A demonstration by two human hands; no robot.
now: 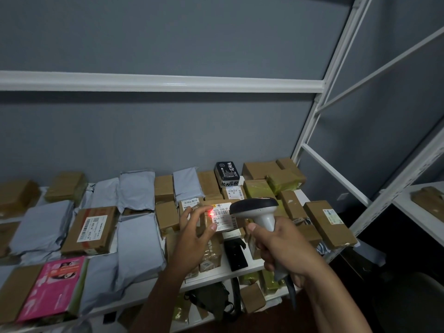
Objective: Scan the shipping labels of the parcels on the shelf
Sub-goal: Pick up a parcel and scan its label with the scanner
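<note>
1. A glossy pink printed packet (pixel 54 288) is seen at the front left of the white metal shelf (pixel 213 276); its writing is too small to be read.
2. Just right of it and further back, a flat brown cardboard parcel (pixel 92 230) is laid among grey plastic mailer bags (pixel 139 246); a white label with a barcode and "JG 504" is carried on its top.
3. Near the middle, a small brown cardboard box (pixel 222 216) is pinched at its left edge between the thumb and curled fingers of the left hand (pixel 194 239), tilted up from the parcels beneath.
4. Its white shipping label (pixel 224 217) is faced toward the camera; "502D T098-69" can be read, and a red scan spot is cast on the label's left edge.
5. At the back, a black box (pixel 227 174) printed with white Chinese characters is stood.
6. Just right of the label, a grey and black handheld barcode scanner (pixel 258 209) is aimed at it, its handle wrapped by the fingers of the right hand (pixel 286 251).
7. Further right, a long brown carton (pixel 330 224) with a small white label is laid by the shelf's edge.
</note>
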